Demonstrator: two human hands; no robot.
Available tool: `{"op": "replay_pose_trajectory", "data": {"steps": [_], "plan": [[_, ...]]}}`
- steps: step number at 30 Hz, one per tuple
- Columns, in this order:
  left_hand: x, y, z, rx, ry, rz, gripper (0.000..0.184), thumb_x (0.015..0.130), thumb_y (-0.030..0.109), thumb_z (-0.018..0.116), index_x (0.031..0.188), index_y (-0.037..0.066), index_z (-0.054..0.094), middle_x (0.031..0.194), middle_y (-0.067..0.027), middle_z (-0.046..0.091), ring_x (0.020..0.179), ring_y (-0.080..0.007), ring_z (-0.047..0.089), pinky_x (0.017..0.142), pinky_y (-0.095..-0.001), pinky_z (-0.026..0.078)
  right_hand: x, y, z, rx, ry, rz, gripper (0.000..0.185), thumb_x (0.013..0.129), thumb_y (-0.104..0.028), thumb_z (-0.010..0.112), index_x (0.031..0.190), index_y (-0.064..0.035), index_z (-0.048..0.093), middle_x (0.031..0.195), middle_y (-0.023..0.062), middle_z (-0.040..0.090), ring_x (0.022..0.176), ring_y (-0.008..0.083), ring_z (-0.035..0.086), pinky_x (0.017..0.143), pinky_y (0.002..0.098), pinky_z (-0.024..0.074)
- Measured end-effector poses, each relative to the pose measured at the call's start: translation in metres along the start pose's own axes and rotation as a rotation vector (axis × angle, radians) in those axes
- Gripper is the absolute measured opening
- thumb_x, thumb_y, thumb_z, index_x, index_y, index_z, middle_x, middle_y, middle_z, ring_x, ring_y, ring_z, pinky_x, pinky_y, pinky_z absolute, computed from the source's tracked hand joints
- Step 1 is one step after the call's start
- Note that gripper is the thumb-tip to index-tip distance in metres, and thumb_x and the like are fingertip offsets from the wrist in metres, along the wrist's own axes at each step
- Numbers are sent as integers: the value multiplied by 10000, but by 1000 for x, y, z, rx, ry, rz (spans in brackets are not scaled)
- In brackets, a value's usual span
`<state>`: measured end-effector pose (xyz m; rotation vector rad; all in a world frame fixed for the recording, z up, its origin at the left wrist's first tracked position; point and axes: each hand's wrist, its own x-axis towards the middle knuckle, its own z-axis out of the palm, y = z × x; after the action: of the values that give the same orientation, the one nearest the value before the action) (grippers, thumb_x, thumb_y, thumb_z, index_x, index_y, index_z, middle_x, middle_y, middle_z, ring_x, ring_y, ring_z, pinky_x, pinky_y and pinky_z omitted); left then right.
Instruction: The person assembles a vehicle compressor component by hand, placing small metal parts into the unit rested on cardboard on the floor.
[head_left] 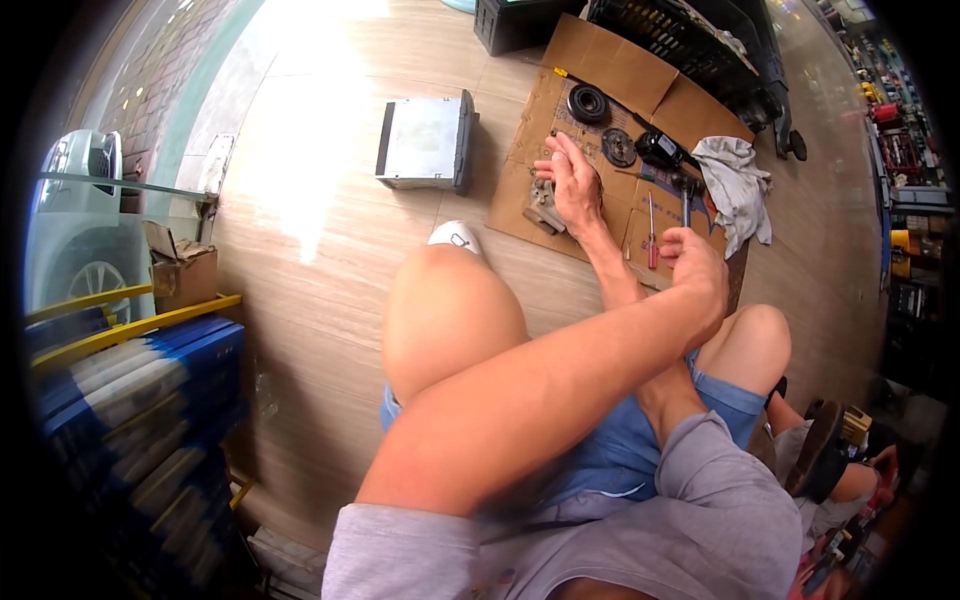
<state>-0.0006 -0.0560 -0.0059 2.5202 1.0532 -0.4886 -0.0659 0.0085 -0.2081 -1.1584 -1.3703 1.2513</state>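
Note:
My arms cross, so my left hand (pixel 697 268) is on the right side of the view. Its fingers wrap round the slim shaft of what looks like a hammer (pixel 686 204), its dark head pointing away from me. My right hand (pixel 574 190) is open with fingers stretched, above a grey metal part (pixel 541 212) that it partly hides; whether they touch I cannot tell. Both hands are over a cardboard sheet (pixel 520 180). Lying on it are a black pulley (pixel 587 102), a round dark plate (pixel 618 148), a black power tool (pixel 660 149) and a red-handled screwdriver (pixel 652 245).
A crumpled grey cloth (pixel 735 185) lies at the cardboard's right edge. Left of the cardboard, a silver-and-black box-shaped unit (pixel 420 140) sits on the floor. Black crates (pixel 685 45) stand at the back. Stacked blue boxes (pixel 150 430) are at the left. Another person's leg (pixel 850 482) shows lower right.

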Motion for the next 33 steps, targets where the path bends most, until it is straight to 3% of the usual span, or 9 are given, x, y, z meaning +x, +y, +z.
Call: {"op": "replay_pose_trajectory", "data": {"steps": [4,5,11,14,15,18,21,28,33], "plan": [[-6,0,-5,0,3,11,422,788,270,697,1122,14,667,1048,-180,656,937,-356,636,807,-578,446,2,-9,-10,393,-97,306,461,1017,-334,462,1300,30,440,1110,169,639,792,189,676,680,263,560],[-8,-1,-6,-3,1,17,423,787,272,698,1119,12,667,1047,-183,656,934,-356,636,807,-578,446,3,-12,-15,315,-107,362,452,1005,-376,482,1212,23,528,1049,136,657,694,142,656,618,238,540],[-1,1,-4,-12,13,1,437,774,286,708,1107,5,669,1040,-194,653,918,-357,633,806,-578,445,8,-22,-20,-614,-223,123,405,981,-378,525,1049,2,646,876,68,655,608,109,574,569,219,470],[2,0,-2,-38,26,-11,453,763,294,717,1108,5,668,1033,-194,652,917,-357,631,806,-577,446,8,9,-19,-440,-132,-157,321,948,-355,550,1077,-92,684,837,104,687,723,134,640,681,306,507],[0,-1,-4,-42,20,-6,457,760,296,720,1109,6,667,1030,-195,652,917,-357,631,807,-576,446,1,-6,-18,-338,-167,102,397,964,-377,539,1158,-47,645,922,116,691,755,150,654,696,294,520],[0,1,-4,-25,17,-9,464,750,297,728,1109,9,668,1023,-195,652,917,-357,630,807,-575,447,-1,-5,0,215,-16,72,497,972,-401,547,1216,32,579,951,107,657,764,111,628,611,236,512],[1,2,-4,-16,8,-15,466,746,297,732,1109,13,669,1022,-193,651,920,-355,630,806,-574,447,0,-18,-11,333,-54,284,551,968,-447,531,1228,38,565,911,103,667,729,111,640,596,212,511],[3,1,-1,-13,24,-32,459,742,298,735,1097,14,674,1009,-176,651,921,-344,630,805,-569,448,6,-15,-19,-523,-162,99,373,948,-415,556,1070,-81,670,893,79,692,755,194,649,689,306,503],[5,4,-2,-5,11,-56,447,747,297,729,1086,10,675,1012,-177,652,915,-342,632,805,-570,450,-1,-11,-11,-279,-157,-10,377,967,-357,547,1161,-38,598,1060,128,663,812,207,649,724,309,517]]}}
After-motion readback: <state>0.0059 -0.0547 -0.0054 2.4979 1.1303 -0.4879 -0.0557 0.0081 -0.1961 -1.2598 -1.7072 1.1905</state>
